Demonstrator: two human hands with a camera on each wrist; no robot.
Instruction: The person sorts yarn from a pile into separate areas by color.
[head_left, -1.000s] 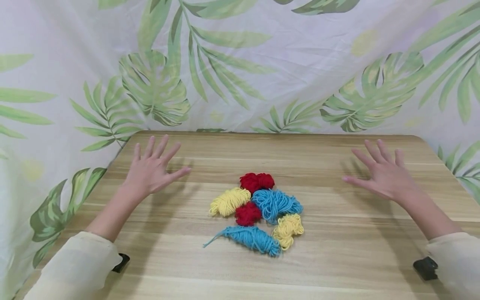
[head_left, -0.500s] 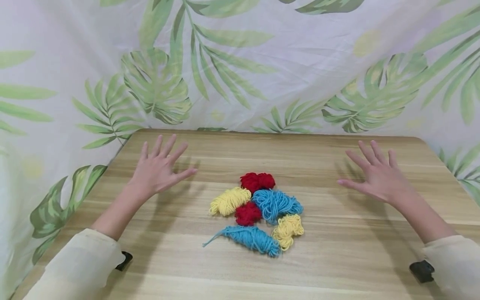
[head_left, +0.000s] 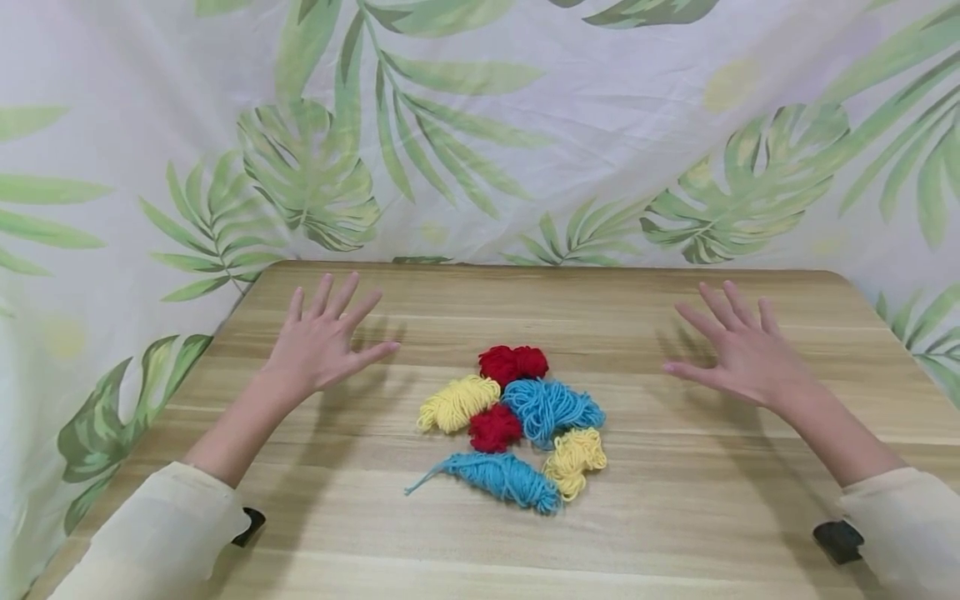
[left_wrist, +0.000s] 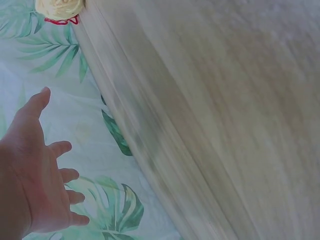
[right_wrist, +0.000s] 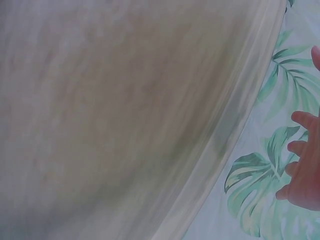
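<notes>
Fingers spread, the left hand (head_left: 313,348) and right hand (head_left: 753,357) hover over the table (head_left: 675,500), either side of and well apart from the yarn (head_left: 498,427), six bundles, two red, two yellow, two blue, clustered mid-table before a leaf-print cloth (head_left: 480,142).

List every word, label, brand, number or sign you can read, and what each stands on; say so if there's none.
No readable text in any view.
Red yarn skeins, yellow yarn skeins, blue yarn skeins: no labels visible.
Leaf-print cloth, wood-grain tabletop: pattern only.
Black objects by the sleeves: too small and dark to tell.
</notes>
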